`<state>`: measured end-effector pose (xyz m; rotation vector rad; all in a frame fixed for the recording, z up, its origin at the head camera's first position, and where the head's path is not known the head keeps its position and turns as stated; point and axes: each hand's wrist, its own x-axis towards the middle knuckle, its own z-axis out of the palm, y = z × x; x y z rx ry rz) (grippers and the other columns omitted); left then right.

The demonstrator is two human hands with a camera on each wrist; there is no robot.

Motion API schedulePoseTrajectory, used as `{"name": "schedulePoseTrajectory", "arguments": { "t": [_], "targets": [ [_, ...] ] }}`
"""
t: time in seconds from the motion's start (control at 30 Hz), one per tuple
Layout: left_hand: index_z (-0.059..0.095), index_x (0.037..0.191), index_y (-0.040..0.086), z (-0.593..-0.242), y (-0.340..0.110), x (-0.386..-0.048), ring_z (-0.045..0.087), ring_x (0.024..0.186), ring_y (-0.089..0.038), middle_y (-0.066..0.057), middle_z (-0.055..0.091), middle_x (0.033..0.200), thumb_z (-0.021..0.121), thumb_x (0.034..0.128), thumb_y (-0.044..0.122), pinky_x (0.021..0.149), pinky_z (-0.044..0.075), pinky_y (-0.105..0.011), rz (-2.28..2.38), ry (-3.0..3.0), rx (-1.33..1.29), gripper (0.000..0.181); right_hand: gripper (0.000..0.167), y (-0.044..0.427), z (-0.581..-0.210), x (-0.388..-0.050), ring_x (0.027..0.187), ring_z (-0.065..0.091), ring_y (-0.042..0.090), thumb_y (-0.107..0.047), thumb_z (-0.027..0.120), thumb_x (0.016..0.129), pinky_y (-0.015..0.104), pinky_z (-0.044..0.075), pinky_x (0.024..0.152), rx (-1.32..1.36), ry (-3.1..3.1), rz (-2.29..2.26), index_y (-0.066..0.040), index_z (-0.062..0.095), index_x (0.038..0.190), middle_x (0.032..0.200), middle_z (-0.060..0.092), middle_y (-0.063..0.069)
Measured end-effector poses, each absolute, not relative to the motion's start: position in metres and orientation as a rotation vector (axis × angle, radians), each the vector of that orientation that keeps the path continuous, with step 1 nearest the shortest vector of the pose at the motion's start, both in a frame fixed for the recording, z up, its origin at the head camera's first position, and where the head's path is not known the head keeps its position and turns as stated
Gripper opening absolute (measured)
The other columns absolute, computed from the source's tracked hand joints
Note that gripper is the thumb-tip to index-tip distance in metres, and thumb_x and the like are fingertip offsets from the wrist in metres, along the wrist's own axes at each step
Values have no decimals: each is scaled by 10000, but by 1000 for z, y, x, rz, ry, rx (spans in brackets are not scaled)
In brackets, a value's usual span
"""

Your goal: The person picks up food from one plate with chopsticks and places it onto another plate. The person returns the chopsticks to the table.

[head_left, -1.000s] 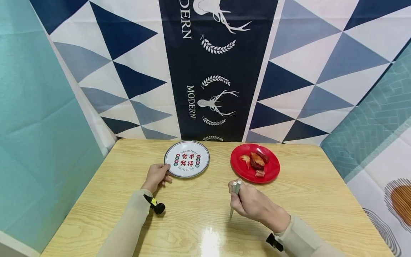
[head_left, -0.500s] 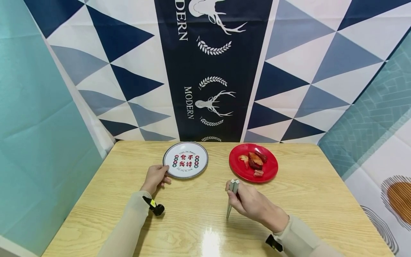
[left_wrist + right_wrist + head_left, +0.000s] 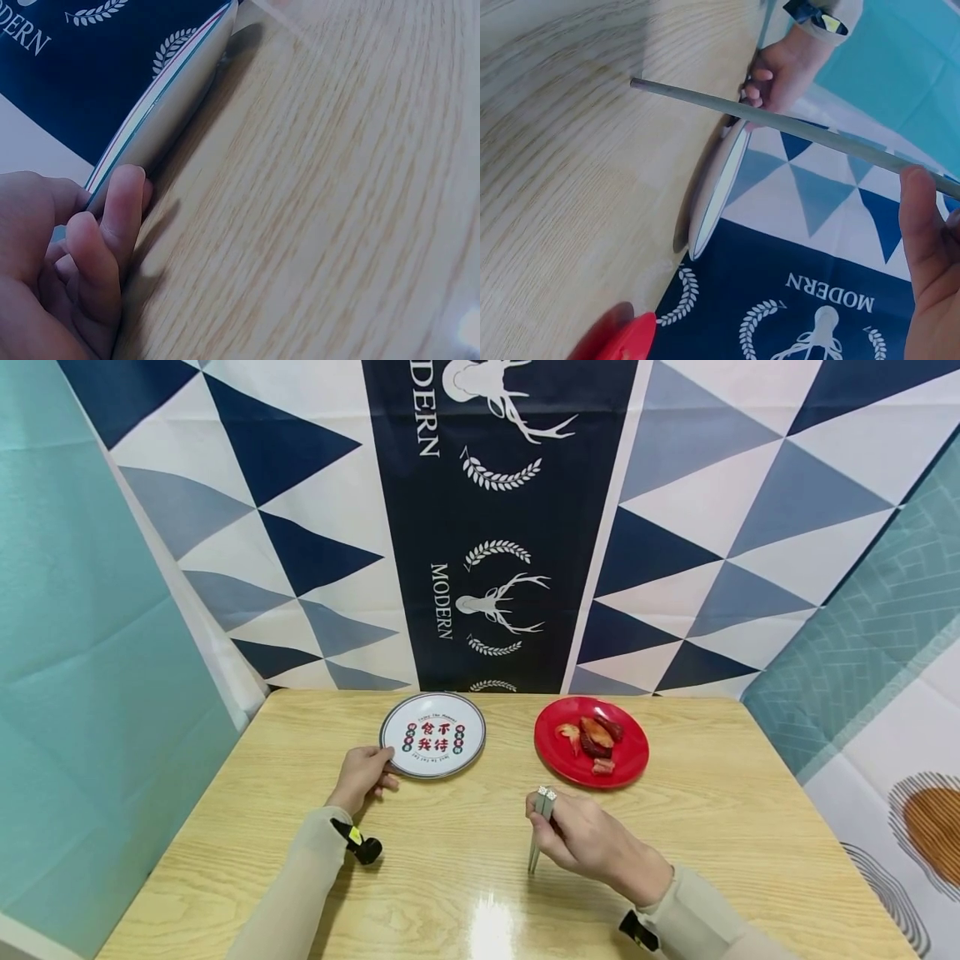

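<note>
At the near left rim of a white plate (image 3: 432,735) with red and green lettering, my left hand (image 3: 362,777) pinches the edge, thumb on top and fingers under it. The left wrist view shows the plate (image 3: 161,105) edge-on between thumb and fingers. My right hand (image 3: 588,839) grips a pair of grey-green chopsticks (image 3: 543,810) with the tips pointing down toward the table. In the right wrist view the chopsticks (image 3: 780,124) overlap, so they look like one stick. Beyond the right hand lies a red plate (image 3: 555,756) with several pieces of food (image 3: 596,737) on it.
Both plates are near the back edge of a light wooden table (image 3: 450,852). A patterned cloth (image 3: 495,527) hangs directly behind it, with a teal cloth (image 3: 97,652) at the left. Light reflects off the table's near middle.
The chopsticks have tilted a little and shifted slightly left with the right hand. The left hand keeps its hold on the white plate, and the plates stay put.
</note>
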<state>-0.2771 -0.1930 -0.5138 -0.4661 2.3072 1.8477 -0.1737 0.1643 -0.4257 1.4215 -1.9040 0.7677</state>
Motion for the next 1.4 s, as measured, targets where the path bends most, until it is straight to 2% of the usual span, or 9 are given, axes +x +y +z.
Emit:
{"name": "schedulePoseTrajectory", "arguments": {
  "t": [0.13,0.33,0.5,0.7,0.97,1.23,1.4],
  "targets": [
    [652,1247,-35,-514,-194,-278,660,546,-94,-77,716,790,540,1067,263,446,475,-205,1846,2301,-471,366,259,163,-427,-175,658,451,-28,-171,405,1088,34,395,595,1414,-1868,737,-35,577,949,791,491,-68],
    [656,1231,-37,-514,-195,-278,659,546,-101,-82,715,786,539,1066,262,440,474,-208,1839,2307,-464,361,242,161,-427,-175,643,509,-29,-203,497,1084,37,450,614,1431,-1878,787,-86,626,916,762,572,-81],
    [652,1244,-47,-516,-194,-280,659,545,-94,-82,718,788,545,1065,251,442,474,-204,1851,2301,-463,364,272,164,-425,-173,593,467,-56,-287,555,1075,18,413,591,1422,-2037,837,-152,628,851,690,577,-108],
    [657,1244,-38,-517,-194,-281,669,550,-109,-90,725,795,549,1060,258,443,479,-216,1841,2302,-467,365,209,167,-422,-171,590,388,-111,-225,710,992,14,358,554,1398,-2161,848,-194,653,793,626,509,-150],
    [646,1247,-47,-515,-194,-280,665,547,-114,-94,717,776,541,1064,259,441,475,-215,1827,2301,-487,372,296,169,-422,-170,587,298,-109,-214,663,1018,19,264,527,1392,-2187,815,-206,576,736,585,409,-141],
    [650,1243,-42,-515,-193,-278,666,551,-113,-89,719,785,539,1064,256,443,474,-212,1826,2292,-492,365,350,178,-422,-169,592,275,-98,-163,656,1016,36,253,528,1354,-2184,885,-217,496,708,589,365,-116],
    [658,1212,-40,-514,-194,-278,662,545,-117,-92,714,771,534,1067,262,441,475,-220,1824,2308,-475,358,321,187,-419,-171,599,313,-78,-163,654,1019,36,295,551,1333,-2135,913,-217,517,733,600,391,-102]
  ]
}}
